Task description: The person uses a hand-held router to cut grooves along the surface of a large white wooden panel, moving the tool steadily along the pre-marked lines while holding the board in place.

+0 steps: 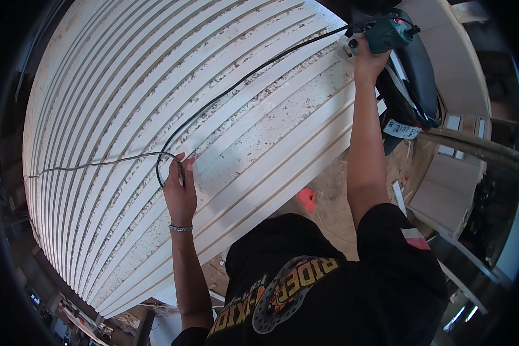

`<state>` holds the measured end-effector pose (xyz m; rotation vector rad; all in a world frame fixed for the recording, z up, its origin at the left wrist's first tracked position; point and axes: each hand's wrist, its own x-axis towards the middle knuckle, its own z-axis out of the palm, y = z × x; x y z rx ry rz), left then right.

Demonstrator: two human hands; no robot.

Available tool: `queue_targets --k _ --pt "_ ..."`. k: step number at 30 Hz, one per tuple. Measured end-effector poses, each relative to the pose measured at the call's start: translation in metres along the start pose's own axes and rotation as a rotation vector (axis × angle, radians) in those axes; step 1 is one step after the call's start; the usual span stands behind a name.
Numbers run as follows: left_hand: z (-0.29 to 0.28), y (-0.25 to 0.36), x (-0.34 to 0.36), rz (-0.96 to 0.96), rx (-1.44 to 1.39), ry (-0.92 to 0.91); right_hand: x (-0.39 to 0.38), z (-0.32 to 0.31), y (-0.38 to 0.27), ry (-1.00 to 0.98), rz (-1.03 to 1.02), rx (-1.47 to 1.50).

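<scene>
Under both hands lies a large white board (230,173) with many long parallel grooves and wood shavings scattered over it. At the board's far right end, my right hand (369,60) grips a teal trim router (388,36) by its lower part; its base is partly hidden by the fingers. A black power cord (236,86) runs from the router across the board to my left hand (180,193). There the cord loops between my left thumb and fingers, which are closed around it just above the board's surface. From the loop, the cord goes on to the left edge.
Beyond the board's right end stands a parked motorcycle (418,75) with a dark seat and a plate. Pale panels (444,193) lean at the right. A red scrap (307,199) lies on the brown floor (328,216) beside the board's near edge.
</scene>
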<state>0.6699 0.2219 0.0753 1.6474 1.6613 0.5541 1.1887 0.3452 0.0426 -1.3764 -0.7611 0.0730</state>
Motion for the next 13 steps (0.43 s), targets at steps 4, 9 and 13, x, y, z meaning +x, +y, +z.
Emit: queue_targets --k 4,9,13 --pt "0.009 -0.006 -0.001 0.076 0.079 0.066 -0.001 0.003 -0.002 0.022 -0.017 -0.005" --pt "0.022 -0.015 -0.003 0.107 0.042 0.142 0.005 -0.001 0.008 -0.043 -0.019 0.083" --pt "0.028 -0.019 -0.004 0.132 0.051 0.184 0.005 -0.003 0.006 -0.053 -0.037 0.042"
